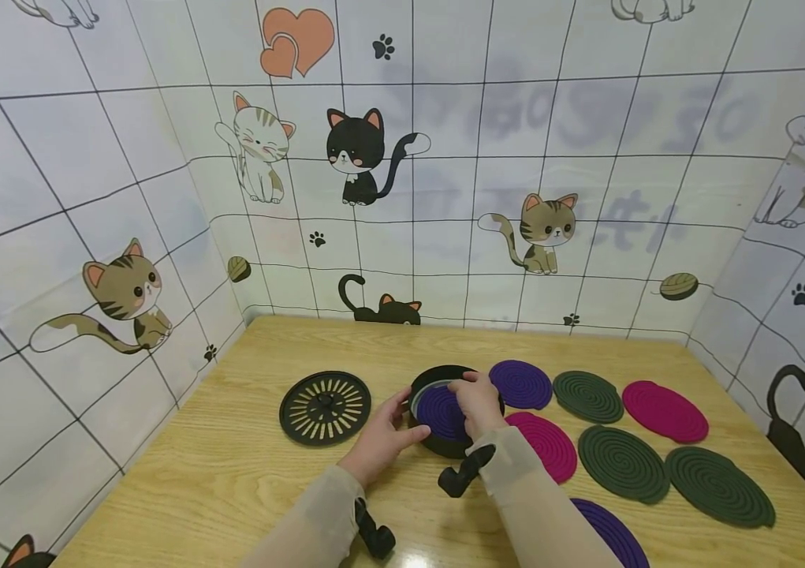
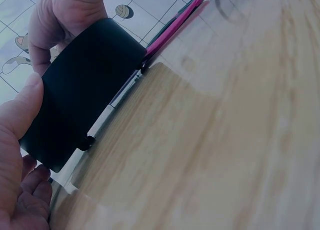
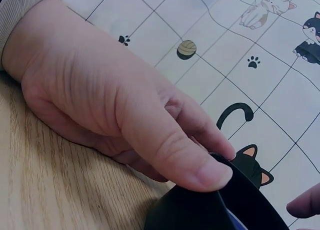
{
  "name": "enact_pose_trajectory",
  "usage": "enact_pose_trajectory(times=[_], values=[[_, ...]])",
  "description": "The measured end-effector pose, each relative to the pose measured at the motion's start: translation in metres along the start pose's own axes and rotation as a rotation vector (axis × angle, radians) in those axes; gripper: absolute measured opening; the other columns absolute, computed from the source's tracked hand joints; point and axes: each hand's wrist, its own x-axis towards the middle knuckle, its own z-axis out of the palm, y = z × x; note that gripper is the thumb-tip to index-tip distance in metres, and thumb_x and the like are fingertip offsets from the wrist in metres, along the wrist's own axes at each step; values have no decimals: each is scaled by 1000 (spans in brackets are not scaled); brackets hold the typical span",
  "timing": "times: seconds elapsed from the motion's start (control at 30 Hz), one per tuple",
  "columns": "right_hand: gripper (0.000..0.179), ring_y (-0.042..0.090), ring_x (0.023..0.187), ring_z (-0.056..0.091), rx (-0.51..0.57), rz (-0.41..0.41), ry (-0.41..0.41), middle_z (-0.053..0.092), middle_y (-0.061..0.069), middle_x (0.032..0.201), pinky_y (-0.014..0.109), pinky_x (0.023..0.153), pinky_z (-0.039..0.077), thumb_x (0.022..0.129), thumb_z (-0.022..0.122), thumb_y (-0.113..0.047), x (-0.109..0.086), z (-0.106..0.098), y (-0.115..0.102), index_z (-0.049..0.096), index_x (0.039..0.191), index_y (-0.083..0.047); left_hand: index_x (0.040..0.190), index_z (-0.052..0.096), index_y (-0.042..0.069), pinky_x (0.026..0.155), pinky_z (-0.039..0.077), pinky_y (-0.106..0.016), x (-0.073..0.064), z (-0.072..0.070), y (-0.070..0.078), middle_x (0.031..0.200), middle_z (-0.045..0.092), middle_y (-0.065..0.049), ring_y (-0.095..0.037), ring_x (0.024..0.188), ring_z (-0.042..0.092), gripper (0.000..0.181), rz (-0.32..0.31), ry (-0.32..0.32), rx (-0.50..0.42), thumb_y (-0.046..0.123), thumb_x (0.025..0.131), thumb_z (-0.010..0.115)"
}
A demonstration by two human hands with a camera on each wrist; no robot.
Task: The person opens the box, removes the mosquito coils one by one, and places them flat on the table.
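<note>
A round black container (image 1: 437, 451) with a low wall stands on the table, and a purple spiral disc (image 1: 441, 412) lies inside it. On the container's left side, my left hand (image 1: 382, 438) holds the wall, its thumb toward the near rim. The left wrist view has fingertips at the bottom edge of the black wall (image 2: 90, 89). My right hand (image 1: 478, 401) grips the right rim, with fingers reaching over into the container. Up close, the right thumb (image 3: 200, 170) presses the black rim and a finger sits behind it; the disc is mostly hidden there.
A black slotted lid (image 1: 326, 408) with a central knob lies to the left. To the right are several more spiral discs, including a pink one (image 1: 544, 446), a green one (image 1: 624, 463) and a purple one (image 1: 521, 384). A cat-patterned cloth (image 1: 445, 181) surrounds the table (image 1: 232, 473).
</note>
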Motion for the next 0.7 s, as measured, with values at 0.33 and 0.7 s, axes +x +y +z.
enact_pose_trajectory(times=[0.33, 0.7], values=[[52, 45, 132, 29, 16, 6, 0, 31, 27, 143, 57, 110, 26, 91, 56, -9, -2, 0, -2, 39, 139, 2, 151, 31, 14, 112, 29, -48, 9, 0, -18, 147, 41, -14, -31, 136, 38, 82, 10, -1, -1, 31, 84, 76], [54, 43, 137, 23, 98, -16, 10, 27, 26, 149, 57, 111, 23, 92, 53, -6, -4, -4, -6, 36, 143, 3, 151, 31, 12, 112, 29, -47, 9, 0, -19, 146, 42, -14, -30, 135, 38, 83, 25, -4, 16, 33, 84, 75]])
